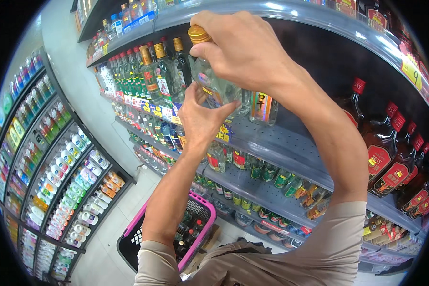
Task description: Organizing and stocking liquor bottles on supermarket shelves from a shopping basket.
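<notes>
Between my hands is a clear glass liquor bottle (211,82) with a gold cap, held upright at the shelf (291,138). My right hand (245,50) grips it from above, around the cap and neck. Lower down, my left hand (202,114) has its thumb and fingers around the bottle's body. Whether the base rests on the shelf is hidden by the left hand. A clear bottle with an orange and white label (263,110) stands just to the right. On the left, gold-capped clear bottles (167,76) are lined up close to my left hand.
Dark bottles with red caps and red labels (383,152) fill the shelf's right side. A black basket with a pink rim (209,209) stands on the floor below, holding several bottles. Shelves of toiletries (62,167) line the left side. A curved shelf edge (310,16) passes overhead.
</notes>
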The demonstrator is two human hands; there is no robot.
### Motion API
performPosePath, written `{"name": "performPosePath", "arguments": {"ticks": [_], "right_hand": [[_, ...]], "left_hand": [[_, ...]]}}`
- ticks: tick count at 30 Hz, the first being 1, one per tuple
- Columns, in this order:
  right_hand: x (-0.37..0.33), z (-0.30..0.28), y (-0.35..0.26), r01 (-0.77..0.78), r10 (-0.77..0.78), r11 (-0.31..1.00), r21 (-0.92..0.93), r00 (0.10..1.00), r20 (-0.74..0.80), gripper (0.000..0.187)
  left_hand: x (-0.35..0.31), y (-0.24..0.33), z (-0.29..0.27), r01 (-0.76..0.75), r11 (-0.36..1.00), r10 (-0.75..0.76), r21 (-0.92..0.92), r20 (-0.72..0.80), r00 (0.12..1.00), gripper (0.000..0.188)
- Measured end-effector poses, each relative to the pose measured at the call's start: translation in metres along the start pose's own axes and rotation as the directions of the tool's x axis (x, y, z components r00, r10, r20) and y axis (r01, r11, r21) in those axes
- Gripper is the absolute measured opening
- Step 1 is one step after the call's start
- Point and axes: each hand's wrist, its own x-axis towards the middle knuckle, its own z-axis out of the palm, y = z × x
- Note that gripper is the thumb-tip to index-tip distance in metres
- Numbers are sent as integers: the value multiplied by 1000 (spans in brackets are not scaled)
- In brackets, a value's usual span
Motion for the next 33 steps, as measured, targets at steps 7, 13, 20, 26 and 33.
{"name": "performPosePath", "arguments": {"ticks": [7, 13, 20, 26, 33], "right_hand": [[-3, 13, 18, -93, 93, 996, 0, 991, 92, 28], [-2, 26, 32, -141, 137, 990, 14, 978, 156, 32], [-4, 41, 45, -167, 161, 986, 27, 976, 149, 34], [0, 44, 52, -218, 202, 974, 57, 958, 204, 35], [3, 51, 62, -266, 244, 961, 71, 944, 222, 37]], "left_hand": [[4, -10, 9, 63, 998, -64, 10, 56, 996, 93], [6, -17, 17, 145, 988, -139, -51, 109, 984, 90], [9, -30, 20, 172, 985, -167, -29, 137, 976, 88], [13, -28, 18, 166, 984, -176, 69, 163, 971, 86], [18, -31, 19, 198, 980, -201, 35, 221, 954, 89]]}}
